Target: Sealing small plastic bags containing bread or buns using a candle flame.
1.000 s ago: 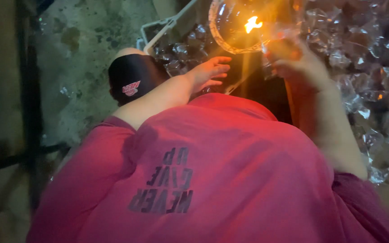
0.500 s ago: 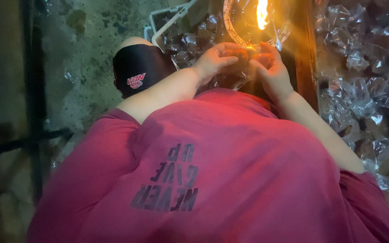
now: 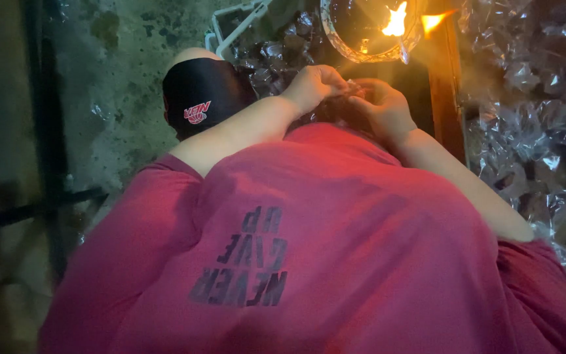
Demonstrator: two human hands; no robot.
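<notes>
My left hand (image 3: 312, 85) and my right hand (image 3: 381, 108) meet just above my red shirt (image 3: 335, 229), fingertips pinched together on something small and dark that I cannot make out. Just beyond them, at the far edge, a flame (image 3: 396, 21) burns inside a round glass dish (image 3: 342, 46). Heaps of clear crinkled plastic wrappers (image 3: 532, 131) lie to the right and on the far side. A black cloth with a red emblem (image 3: 201, 101) covers my knee on the left, over a mottled concrete floor (image 3: 119, 72).
</notes>
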